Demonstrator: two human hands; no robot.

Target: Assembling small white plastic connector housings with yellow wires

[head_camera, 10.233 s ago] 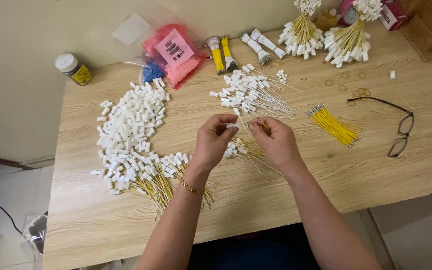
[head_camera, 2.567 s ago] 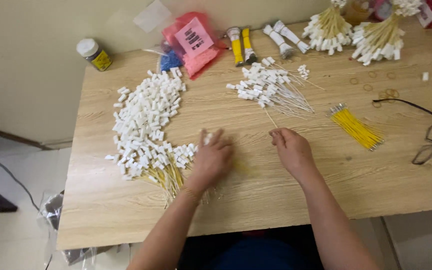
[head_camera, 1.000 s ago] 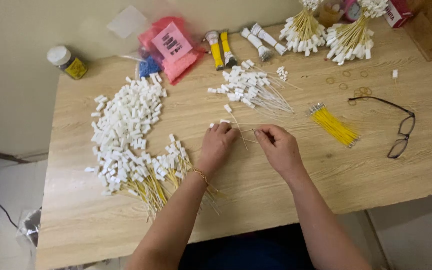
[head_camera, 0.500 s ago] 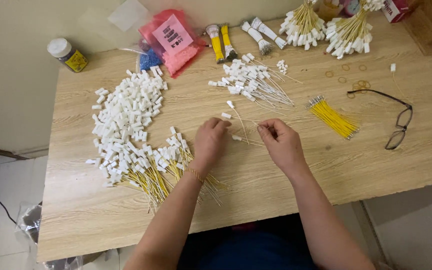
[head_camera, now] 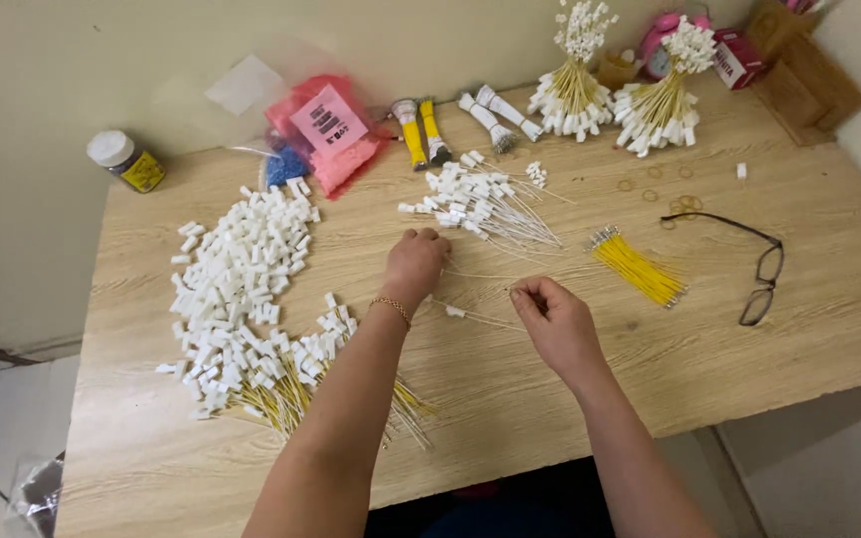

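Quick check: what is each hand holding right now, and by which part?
The right hand pinches a thin pale wire at its bare end. The left hand rests knuckles-up on the table over the same wire; its grip is hidden.

Beyond the glasses (head_camera: 761,271), one pair, two tied bunches of white-tipped wires (head_camera: 570,95) stand. To their left lie one bundle of yellow wires (head_camera: 638,269), two yellow tubes (head_camera: 421,134), one pink bag (head_camera: 326,134) and one jar (head_camera: 127,161).

A light wooden table (head_camera: 749,389) stands against a pale cream wall (head_camera: 82,60).
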